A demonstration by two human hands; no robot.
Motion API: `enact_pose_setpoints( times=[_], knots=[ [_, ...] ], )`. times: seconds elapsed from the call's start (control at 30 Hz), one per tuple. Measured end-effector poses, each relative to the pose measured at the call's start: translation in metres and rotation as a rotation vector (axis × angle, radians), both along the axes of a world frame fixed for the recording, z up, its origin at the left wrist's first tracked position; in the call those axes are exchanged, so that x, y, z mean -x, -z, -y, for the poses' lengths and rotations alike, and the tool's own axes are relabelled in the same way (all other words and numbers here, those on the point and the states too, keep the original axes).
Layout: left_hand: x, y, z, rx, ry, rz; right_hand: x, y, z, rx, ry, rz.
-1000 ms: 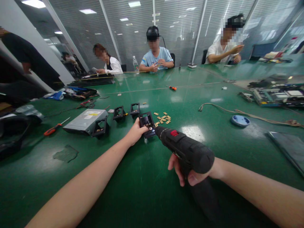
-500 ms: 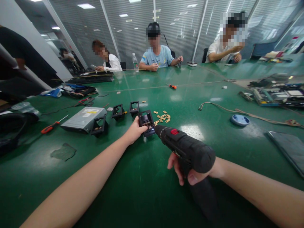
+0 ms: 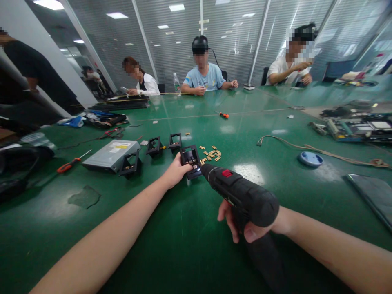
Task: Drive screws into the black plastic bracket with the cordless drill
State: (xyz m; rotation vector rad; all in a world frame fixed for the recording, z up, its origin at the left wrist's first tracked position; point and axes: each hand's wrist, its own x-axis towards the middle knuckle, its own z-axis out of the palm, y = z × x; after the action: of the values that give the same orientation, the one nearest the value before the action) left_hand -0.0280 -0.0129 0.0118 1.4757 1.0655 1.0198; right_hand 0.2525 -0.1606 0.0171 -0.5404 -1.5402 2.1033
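My left hand is closed on a small black plastic bracket and holds it down on the green table. A brass piece sits in the bracket. My right hand grips a black power drill by its handle. The drill's tip touches the brass piece in the bracket. Several loose brass plates lie just behind the bracket.
Three more black brackets and a grey drive box lie to the left, with a red screwdriver. A blue dish, a cable and circuit boards are on the right. Other people sit at the far edge.
My hands, the drill and the bracket keep their places. Only my head has shifted slightly. The person in the blue shirt across the table has stretched an arm out.
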Motion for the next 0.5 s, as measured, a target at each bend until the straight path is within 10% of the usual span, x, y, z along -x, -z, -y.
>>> enact_pose_setpoints(
  times=[0.5],
  knots=[
    [0.004,0.0,0.001,0.033,0.017,0.007,0.004,0.016,-0.006,-0.022,-0.078,0.088]
  ],
)
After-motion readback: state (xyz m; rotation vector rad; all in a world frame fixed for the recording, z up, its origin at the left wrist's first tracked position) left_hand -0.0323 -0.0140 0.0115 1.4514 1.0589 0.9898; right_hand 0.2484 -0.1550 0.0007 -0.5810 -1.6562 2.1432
